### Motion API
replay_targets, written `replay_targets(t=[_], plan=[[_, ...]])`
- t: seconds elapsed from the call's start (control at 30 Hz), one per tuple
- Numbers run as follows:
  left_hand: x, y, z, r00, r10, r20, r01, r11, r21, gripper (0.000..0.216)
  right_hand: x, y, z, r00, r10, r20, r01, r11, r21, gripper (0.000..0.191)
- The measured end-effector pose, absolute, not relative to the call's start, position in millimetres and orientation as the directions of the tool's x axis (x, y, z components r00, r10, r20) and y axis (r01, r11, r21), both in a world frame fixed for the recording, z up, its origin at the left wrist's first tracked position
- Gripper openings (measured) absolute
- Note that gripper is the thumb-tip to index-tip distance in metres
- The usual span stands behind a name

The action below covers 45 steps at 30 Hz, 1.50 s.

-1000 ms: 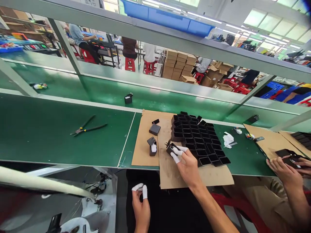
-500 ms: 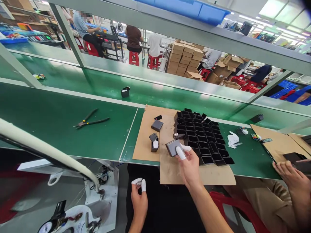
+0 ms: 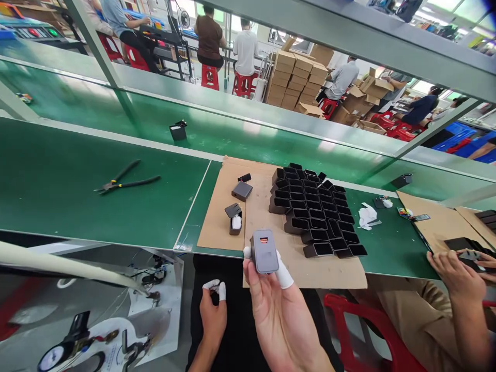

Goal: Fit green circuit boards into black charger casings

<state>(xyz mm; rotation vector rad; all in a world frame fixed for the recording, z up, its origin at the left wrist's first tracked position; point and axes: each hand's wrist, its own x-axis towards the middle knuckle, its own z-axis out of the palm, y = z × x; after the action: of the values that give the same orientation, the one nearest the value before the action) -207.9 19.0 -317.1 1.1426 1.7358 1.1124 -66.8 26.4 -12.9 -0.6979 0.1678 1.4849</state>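
Note:
My right hand [image 3: 284, 315] is palm up and grips a grey box-shaped plastic casing [image 3: 265, 252] between its white-capped thumb and fingers. The casing's end face, with a small slot showing orange inside, is turned toward me. Low over my lap, my left hand [image 3: 214, 310] is loosely curled, with white-capped fingertips slightly apart and nothing visible between them. Beyond the held casing, several black open-topped casings [image 3: 315, 225] stand in packed rows on a cardboard sheet [image 3: 333, 275]. Left of them lie a closed grey casing [image 3: 242, 191] and an opened one [image 3: 235, 223] with white contents.
Black-handled pliers [image 3: 126, 181] lie on the green bench [image 3: 58, 206] at left. A hose [image 3: 70, 263] crosses the lower left above a machine with a gauge. White scraps [image 3: 367, 216] lie right of the casings. Another person's hands [image 3: 457, 274] work at far right.
My right hand has rotated palm up and come nearer, turning the casing so its slotted end faces me. My left hand keeps its curled pose. The whole view has shifted slightly.

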Motion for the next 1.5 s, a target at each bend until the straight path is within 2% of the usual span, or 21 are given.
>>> replay_targets(t=[0.1, 0.17, 0.3, 0.5, 0.6, 1.0, 1.23, 1.5], plan=[[-206.8, 19.8, -317.4, -0.308, 0.944, -0.120, 0.296, 0.215, 0.931, 0.046, -62.2, 25.4, -13.5, 0.128, 0.868, -0.480, -0.928, -0.067, -0.367, 0.034], [-205.8, 20.3, -317.5, -0.311, 0.943, -0.114, 0.307, 0.214, 0.927, 0.046, -59.0, 26.2, -13.5, 0.129, 0.895, -0.428, -0.894, -0.081, -0.440, 0.028], [-204.4, 21.2, -316.9, -0.311, 0.944, -0.113, 0.318, 0.216, 0.923, 0.048, -51.3, 27.7, -17.1, 0.183, 0.923, -0.340, -0.769, -0.081, -0.634, 0.033], [-202.3, 21.8, -314.3, -0.306, 0.945, -0.114, 0.330, 0.217, 0.919, 0.048, -44.5, 34.0, -14.9, 0.220, 0.902, -0.372, -0.645, -0.152, -0.749, 0.020], [-201.3, 21.1, -312.4, -0.301, 0.947, -0.109, 0.337, 0.213, 0.917, 0.048, -44.8, 40.9, -9.8, 0.235, 0.885, -0.402, -0.554, -0.218, -0.803, 0.022], [-199.8, 21.5, -313.8, -0.310, 0.944, -0.113, 0.346, 0.222, 0.912, 0.047, -38.4, 45.8, -12.6, 0.196, 0.892, -0.408, -0.566, -0.237, -0.790, 0.025], [-200.1, 21.3, -313.1, -0.319, 0.939, -0.127, 0.331, 0.236, 0.914, 0.049, -32.8, 27.7, -33.9, 0.073, 0.882, -0.466, -0.656, -0.309, -0.689, 0.039], [-199.5, 24.3, -312.3, -0.329, 0.938, -0.111, 0.310, 0.219, 0.925, 0.050, -43.1, 23.1, -49.9, 0.130, 0.844, -0.521, -0.604, -0.349, -0.716, 0.051]])
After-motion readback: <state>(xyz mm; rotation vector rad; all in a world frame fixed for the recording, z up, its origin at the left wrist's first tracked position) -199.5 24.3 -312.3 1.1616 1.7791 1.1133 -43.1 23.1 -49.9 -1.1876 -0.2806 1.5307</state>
